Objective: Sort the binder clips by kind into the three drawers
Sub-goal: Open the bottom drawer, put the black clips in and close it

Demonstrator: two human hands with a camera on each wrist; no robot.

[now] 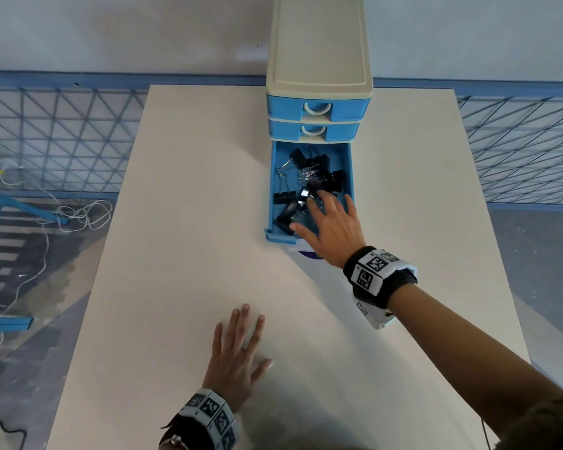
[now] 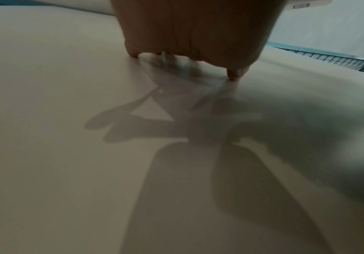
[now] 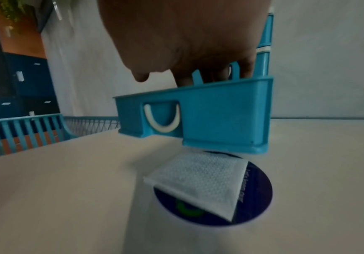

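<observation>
A cream and blue drawer unit (image 1: 317, 43) stands at the far edge of the table. Its top drawer (image 1: 283, 108) and middle drawer (image 1: 283, 129) are pushed in. The bottom drawer (image 1: 275, 177) is pulled out and holds several black binder clips (image 1: 319, 177) in a loose heap. My right hand (image 1: 319, 216) reaches over the drawer's front wall (image 3: 220, 116), fingers spread and straight above the nearest clips, gripping nothing that I can see. My left hand (image 1: 254, 342) lies flat on the table near me, fingers spread; in the left wrist view the left hand (image 2: 194, 29) touches the tabletop with its fingertips.
A round dark blue sticker (image 3: 257, 189) with a white textured pad (image 3: 198, 178) on it lies on the table just in front of the open drawer. The pale table (image 1: 182, 222) stretches to my left. Blue mesh railings (image 1: 52, 138) flank it, and cables lie on the floor.
</observation>
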